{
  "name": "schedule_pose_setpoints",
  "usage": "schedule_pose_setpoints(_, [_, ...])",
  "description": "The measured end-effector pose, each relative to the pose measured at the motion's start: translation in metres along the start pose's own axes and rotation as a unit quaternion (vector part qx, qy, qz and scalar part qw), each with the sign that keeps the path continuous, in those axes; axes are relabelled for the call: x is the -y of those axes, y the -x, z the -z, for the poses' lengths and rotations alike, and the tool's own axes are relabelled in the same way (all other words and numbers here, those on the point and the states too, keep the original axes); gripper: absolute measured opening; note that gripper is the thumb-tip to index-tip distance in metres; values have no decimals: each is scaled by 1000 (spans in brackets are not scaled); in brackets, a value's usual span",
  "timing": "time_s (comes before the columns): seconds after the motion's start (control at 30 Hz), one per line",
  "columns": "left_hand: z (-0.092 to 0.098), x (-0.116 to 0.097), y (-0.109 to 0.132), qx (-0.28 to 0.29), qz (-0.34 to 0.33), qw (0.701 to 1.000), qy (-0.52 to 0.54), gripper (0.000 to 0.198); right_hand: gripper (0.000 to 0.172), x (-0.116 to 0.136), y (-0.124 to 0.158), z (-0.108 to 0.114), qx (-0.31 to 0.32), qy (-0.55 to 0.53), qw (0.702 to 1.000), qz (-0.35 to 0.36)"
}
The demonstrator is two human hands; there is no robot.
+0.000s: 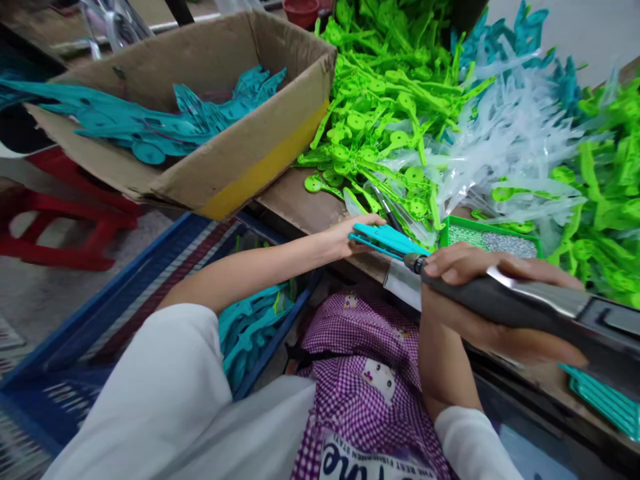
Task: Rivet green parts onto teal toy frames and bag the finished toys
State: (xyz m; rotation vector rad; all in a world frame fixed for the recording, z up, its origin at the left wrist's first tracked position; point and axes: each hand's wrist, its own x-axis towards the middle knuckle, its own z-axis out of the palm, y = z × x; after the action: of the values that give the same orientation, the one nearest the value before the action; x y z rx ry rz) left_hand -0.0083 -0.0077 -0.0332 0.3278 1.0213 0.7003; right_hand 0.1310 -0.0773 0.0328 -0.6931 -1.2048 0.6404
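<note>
My left hand (pixel 349 235) is closed around one end of a teal plastic part (pixel 389 239) at the table's front edge. My right hand (pixel 463 261) wraps round the dark grip of a power screwdriver (pixel 480 293), which points left. Its nose meets or nearly meets the right end of the teal part; the bit itself cannot be made out. Just behind my right hand lies a green tray (pixel 541 248) of small metal pieces that look like screws. A slim dark-handled tool (pixel 391 212) rests beyond the teal part.
Lime-green plastic parts (pixel 395 100) are heaped across the table, with translucent parts (pixel 515 120) to their right. A cardboard box (pixel 270 153) at left holds teal pieces. Below it, a blue crate (pixel 125 280) contains more teal parts (pixel 257 327). Red stools (pixel 60 217) stand on the floor.
</note>
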Motion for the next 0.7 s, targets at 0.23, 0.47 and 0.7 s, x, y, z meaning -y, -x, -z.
schedule_pose_setpoints(0.23, [2, 2, -6, 0, -10, 1000, 0, 7, 41, -27, 9, -13, -36, -90, 986, 134])
schedule_pose_setpoints(0.47, [2, 2, -5, -25, -8, 999, -23, 10, 40, -21, 11, -11, -18, -66, 987, 146])
schedule_pose_setpoints(0.7, [0, -2, -6, -33, -4, 999, -20, 10, 39, -24, 9, -13, -30, -66, 984, 161])
